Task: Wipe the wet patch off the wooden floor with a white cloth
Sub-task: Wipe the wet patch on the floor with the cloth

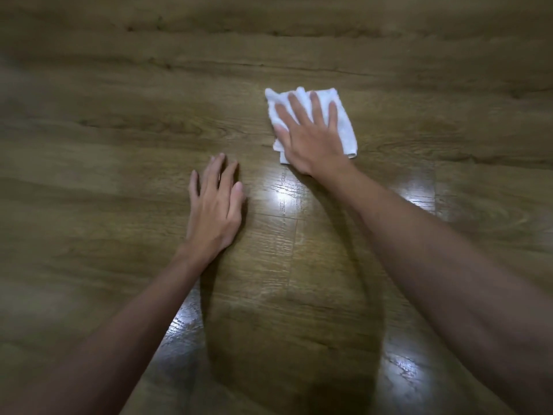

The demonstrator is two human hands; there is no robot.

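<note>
White folded cloth (344, 121) lies on the wooden floor (119, 115), pinned flat under the right hand (311, 136), whose fingers are spread straight across it. Nearer the person, the left hand (215, 211) rests palm-down on bare boards, fingers straight. Shiny glare patches (284, 193) sit between the arms.

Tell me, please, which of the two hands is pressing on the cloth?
The right hand: it lies flat on the white cloth with fingers spread. The left hand rests on the bare floor, apart from the cloth.
</note>
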